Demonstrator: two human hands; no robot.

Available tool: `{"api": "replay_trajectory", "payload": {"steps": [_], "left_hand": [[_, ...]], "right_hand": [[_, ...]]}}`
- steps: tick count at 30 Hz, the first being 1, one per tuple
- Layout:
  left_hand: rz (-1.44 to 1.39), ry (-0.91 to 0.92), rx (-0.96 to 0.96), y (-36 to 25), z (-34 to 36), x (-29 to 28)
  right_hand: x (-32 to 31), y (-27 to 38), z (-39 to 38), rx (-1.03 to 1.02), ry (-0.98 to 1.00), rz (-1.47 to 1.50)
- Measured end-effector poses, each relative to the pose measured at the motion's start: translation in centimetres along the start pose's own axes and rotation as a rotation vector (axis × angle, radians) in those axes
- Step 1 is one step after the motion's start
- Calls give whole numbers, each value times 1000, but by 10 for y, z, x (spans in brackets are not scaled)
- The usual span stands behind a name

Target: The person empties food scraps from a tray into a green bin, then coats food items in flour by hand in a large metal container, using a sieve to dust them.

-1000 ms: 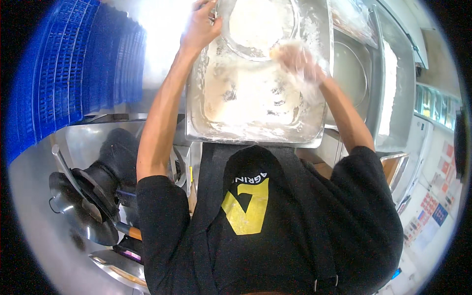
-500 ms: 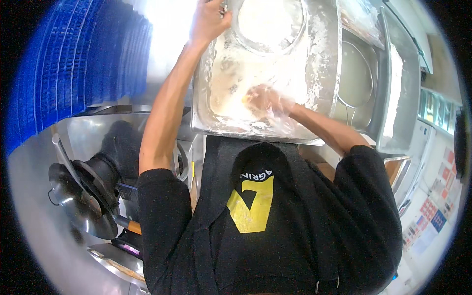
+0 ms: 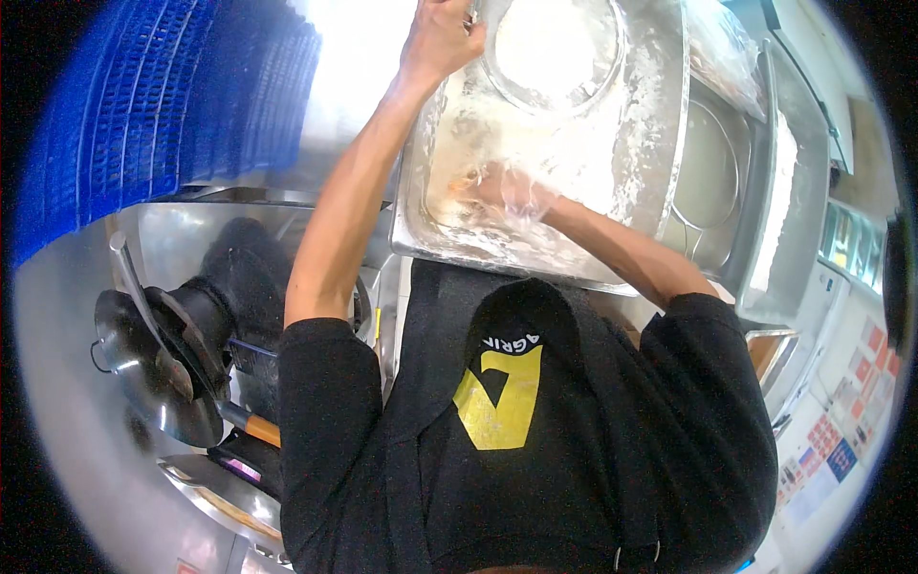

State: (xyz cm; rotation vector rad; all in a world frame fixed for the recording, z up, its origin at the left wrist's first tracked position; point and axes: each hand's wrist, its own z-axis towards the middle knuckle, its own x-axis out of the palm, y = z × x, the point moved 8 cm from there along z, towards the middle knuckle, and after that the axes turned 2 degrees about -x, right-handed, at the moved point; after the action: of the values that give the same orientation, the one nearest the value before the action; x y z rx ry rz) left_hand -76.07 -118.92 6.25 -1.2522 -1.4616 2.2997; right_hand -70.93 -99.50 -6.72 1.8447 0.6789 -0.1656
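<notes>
In front of me lies a deep metal tray [image 3: 413, 206] dusted with white powder that looks like flour. A round metal-rimmed container [image 3: 499, 84] full of bright white powder sits at its far end. My left hand [image 3: 445, 40] is at the tray's far left, fingers curled over the rim, partly cut off by the picture's edge. Down in the near part of the tray is my right hand [image 3: 502, 189], in a loose clear plastic glove. Motion smears its fingers; a small orange-yellow patch shows by the fingertips, and I cannot make out what it is.
Stacked blue plastic crates [image 3: 163, 115] stand at the far left. Dark pans [image 3: 163, 411] and a metal-handled utensil lie at lower left. Right of the tray are a metal basin [image 3: 712, 239] with a wire hoop, a clear plastic bag [image 3: 724, 57] and a long bin [image 3: 813, 163] holding white powder.
My right hand has moved left across the tray toward its near left corner. The whole view has shifted slightly; my left hand stays at the tray's rim.
</notes>
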Motion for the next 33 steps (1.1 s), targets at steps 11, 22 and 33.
{"api": "replay_trajectory", "payload": {"steps": [11,22,33], "left_hand": [[-126,-109,240,-22,-1,-2],[-125,-1,231,-31,3,4],[244,-109,259,-21,0,-1]], "right_hand": [[17,6,-8,-372,-264,-208],[66,-41,6,212,36,1719],[-39,22,-42,-400,-265,746]]}}
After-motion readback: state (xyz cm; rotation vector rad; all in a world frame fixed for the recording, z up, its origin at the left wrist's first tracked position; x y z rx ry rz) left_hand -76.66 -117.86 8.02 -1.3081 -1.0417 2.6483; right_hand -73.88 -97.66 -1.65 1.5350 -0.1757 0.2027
